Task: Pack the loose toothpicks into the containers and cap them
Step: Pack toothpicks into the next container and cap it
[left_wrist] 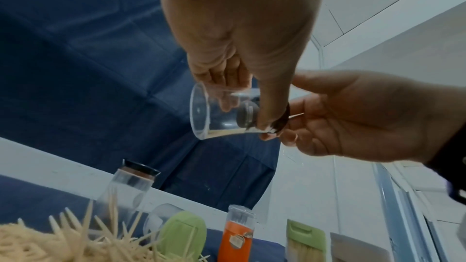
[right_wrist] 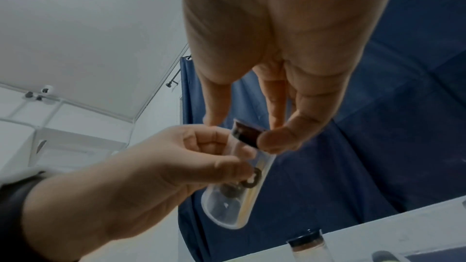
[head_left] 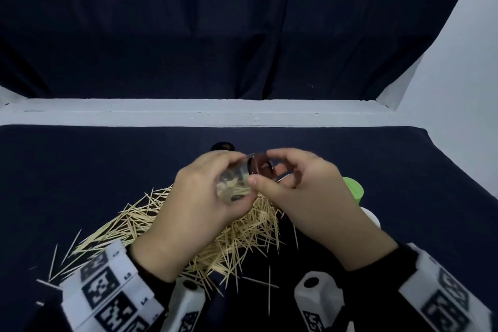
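Sideways, clear container (head_left: 234,182) gripped in left hand (head_left: 194,202), right hand (head_left: 304,191) fingers pinching dark cap (head_left: 262,167)

Looks like a staged recording booth, not a home or kitchen. Dark blue cloth (head_left: 242,35) hung as a backdrop from a rail (right_wrist: 174,79), more of it spread over the counter (head_left: 80,170). White ledge (head_left: 202,113) behind, plain white walls (head_left: 458,75) and ceiling (right_wrist: 88,27). Small cameras (right_wrist: 37,95) mounted up by the ceiling. Printed black-and-white marker bands (head_left: 107,286) strapped on both wrists, with white camera housings (head_left: 318,296) beside them.
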